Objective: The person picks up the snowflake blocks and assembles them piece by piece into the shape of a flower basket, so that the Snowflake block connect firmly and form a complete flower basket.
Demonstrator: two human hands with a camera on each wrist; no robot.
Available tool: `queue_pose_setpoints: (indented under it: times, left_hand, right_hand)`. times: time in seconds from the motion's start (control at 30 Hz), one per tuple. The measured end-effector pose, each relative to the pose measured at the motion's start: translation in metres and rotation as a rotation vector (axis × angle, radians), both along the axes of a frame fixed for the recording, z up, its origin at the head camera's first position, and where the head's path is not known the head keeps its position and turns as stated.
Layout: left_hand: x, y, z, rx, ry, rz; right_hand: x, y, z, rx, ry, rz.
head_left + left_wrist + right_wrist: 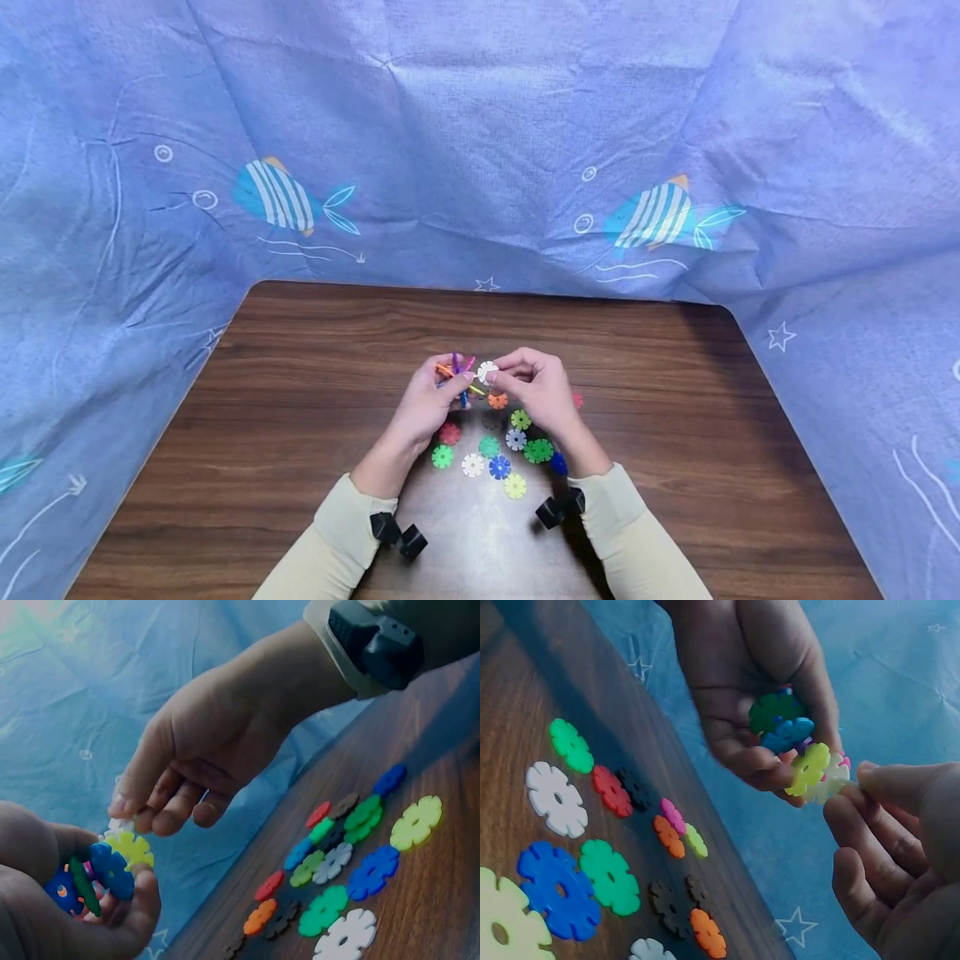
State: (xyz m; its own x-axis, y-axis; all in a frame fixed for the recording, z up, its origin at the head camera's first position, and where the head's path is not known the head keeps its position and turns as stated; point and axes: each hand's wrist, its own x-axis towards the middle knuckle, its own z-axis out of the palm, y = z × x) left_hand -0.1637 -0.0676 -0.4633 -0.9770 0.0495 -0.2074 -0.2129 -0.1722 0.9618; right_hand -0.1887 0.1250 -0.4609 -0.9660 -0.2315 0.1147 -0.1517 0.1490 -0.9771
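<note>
My left hand (422, 408) grips a cluster of interlocked notched plastic discs, raised over the table. In the left wrist view a blue disc (112, 871), a green disc (84, 885) and a yellow disc (133, 849) stick out of the cluster at different angles. A white notched disc (486, 372) is pinched between the thumb and fingers of my right hand (543, 390). From the right wrist, this white disc is right at the edge of the cluster, beside the yellow disc (810, 768). My left palm and fingers hide part of the cluster.
Loose notched discs lie scattered on the brown wooden table (315, 350) below my hands, among them a yellow-green one (515, 487), a blue one (499, 467) and a bright green one (442, 456). A blue fish-print cloth (480, 167) hangs behind the table.
</note>
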Motion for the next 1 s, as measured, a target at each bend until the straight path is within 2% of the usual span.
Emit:
queue_pose_setpoints:
  times: [0.1, 0.23, 0.3, 0.47, 0.57, 0.77, 1.0]
  left_hand:
    - [-0.001, 0.000, -0.001, 0.024, -0.029, 0.051]
    - [-0.003, 0.000, -0.002, 0.165, -0.056, 0.095]
    - [-0.003, -0.001, -0.002, 0.206, -0.055, 0.109]
    - [-0.005, -0.003, -0.004, 0.209, -0.052, 0.133]
    - [-0.006, -0.005, -0.003, 0.204, -0.050, 0.138]
    - [-0.006, -0.006, 0.000, 0.206, -0.076, 0.111]
    - [-0.003, -0.008, 0.001, 0.212, -0.080, 0.101]
  right_hand:
    - [-0.001, 0.001, 0.002, 0.007, 0.010, 0.016]
    - [-0.002, 0.004, 0.006, 0.035, 0.046, 0.052]
    - [-0.002, 0.006, 0.007, 0.051, 0.053, 0.069]
    - [-0.004, 0.015, 0.008, 0.089, 0.066, 0.095]
    - [-0.008, 0.028, 0.009, 0.142, 0.092, 0.074]
    - [-0.022, 0.072, 0.004, 0.373, 0.141, 0.017]
    - [-0.037, 0.118, -0.019, 0.651, 0.167, 0.094]
